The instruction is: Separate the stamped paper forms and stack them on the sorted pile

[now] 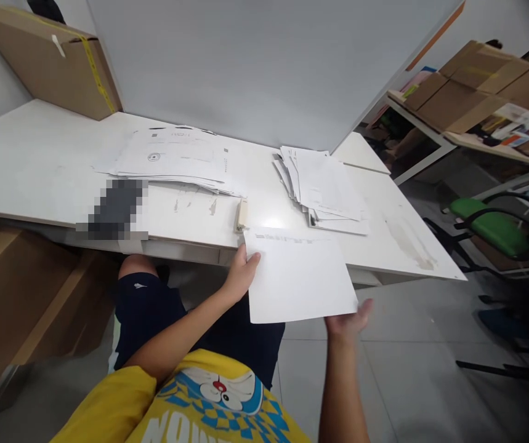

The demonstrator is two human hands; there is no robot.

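A white sheet of paper (301, 277), with a faint line of print along its top, is held out over my lap at the table's front edge. My left hand (242, 274) pinches its left edge, thumb on top. Beneath the lower right corner is my right hand (350, 317), slightly blurred, its visible fingers stretched outward and partly hidden by the paper. Just beyond the sheet stands a small cream stapler-like object (242, 214). A fanned stack of papers (324, 184) lies to the right, and a wider pile of printed papers (172, 157) to the left.
The white table (28, 166) runs along a grey partition (255, 67). A pixelated dark patch (116, 209) covers something at its front left. A large cardboard box (47, 61) leans at the back left. Off to the right are a green chair (488, 227) and more boxes (472, 92).
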